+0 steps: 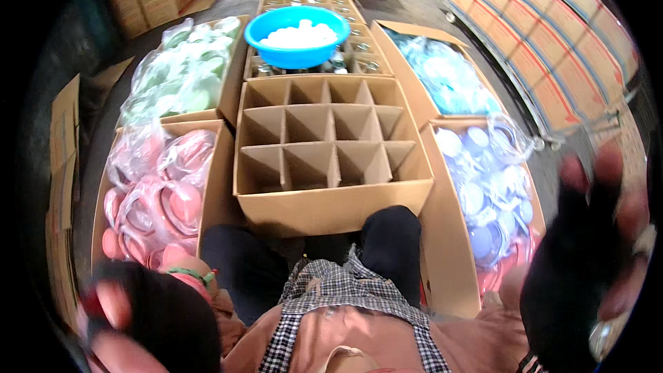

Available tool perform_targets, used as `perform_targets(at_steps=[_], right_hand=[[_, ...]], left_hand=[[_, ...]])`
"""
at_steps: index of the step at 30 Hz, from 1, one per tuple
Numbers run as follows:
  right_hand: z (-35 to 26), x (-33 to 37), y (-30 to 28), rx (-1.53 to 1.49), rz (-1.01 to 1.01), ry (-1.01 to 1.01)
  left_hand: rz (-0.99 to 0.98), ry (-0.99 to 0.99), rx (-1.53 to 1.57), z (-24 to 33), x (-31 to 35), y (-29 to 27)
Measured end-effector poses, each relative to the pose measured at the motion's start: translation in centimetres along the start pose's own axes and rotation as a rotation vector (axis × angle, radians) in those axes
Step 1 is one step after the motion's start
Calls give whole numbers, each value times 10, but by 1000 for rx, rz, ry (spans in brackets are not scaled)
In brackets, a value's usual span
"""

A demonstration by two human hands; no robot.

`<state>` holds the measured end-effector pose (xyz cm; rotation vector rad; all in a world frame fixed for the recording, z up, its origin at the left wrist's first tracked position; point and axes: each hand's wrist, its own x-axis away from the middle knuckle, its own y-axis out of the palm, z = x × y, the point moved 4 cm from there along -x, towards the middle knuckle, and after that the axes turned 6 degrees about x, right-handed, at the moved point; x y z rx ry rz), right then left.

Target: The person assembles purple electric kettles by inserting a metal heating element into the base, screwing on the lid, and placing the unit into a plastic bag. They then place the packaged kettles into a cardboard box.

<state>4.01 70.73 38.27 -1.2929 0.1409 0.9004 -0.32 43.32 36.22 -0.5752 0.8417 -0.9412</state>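
Observation:
My left hand (pixel 155 314), in a black fingerless glove, is raised at the lower left, beside a carton of pink plastic lids (pixel 183 204). Its bare fingers are partly cut off by the dark rim, stand apart and hold nothing I can see. On the right, my right hand (pixel 577 269), gloved alike, is lifted with fingers spread and nothing in it. Closest to it is a carton of pale blue-violet lids (pixel 473 197). Between my arms, in front of my knees, an open carton (pixel 331 207) has cardboard dividers (pixel 311 124), and its cells hold nothing.
Beyond the divided carton, a blue basin (pixel 252 31) of white pieces rests on cartons of glass jars (pixel 373 67). Bagged green pieces (pixel 200 72) fill a carton at left, bagged blue ones (pixel 442 76) at right. Stacked cartons (pixel 545 41) stand on a cart at far right.

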Motion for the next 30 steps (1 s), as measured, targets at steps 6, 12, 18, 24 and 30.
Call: perform_targets(at_steps=[6,12,18,24,30], right_hand=[[-4,27,-3,-111,392,153],[-39,-91,33,232,148,-75],[-61,-63,39,135,73,-210],[-61,-61,125,-290,-215,-158],[-73,66,388,-108,-1065,144]], left_hand=[[406,216,-266,-80,-24,63],[363,5,51,-197,-61,208],[114,58,109,-208,-38,277],[165,114,106,-205,-32,299],[-351,-65,105,-213,-29,320]])
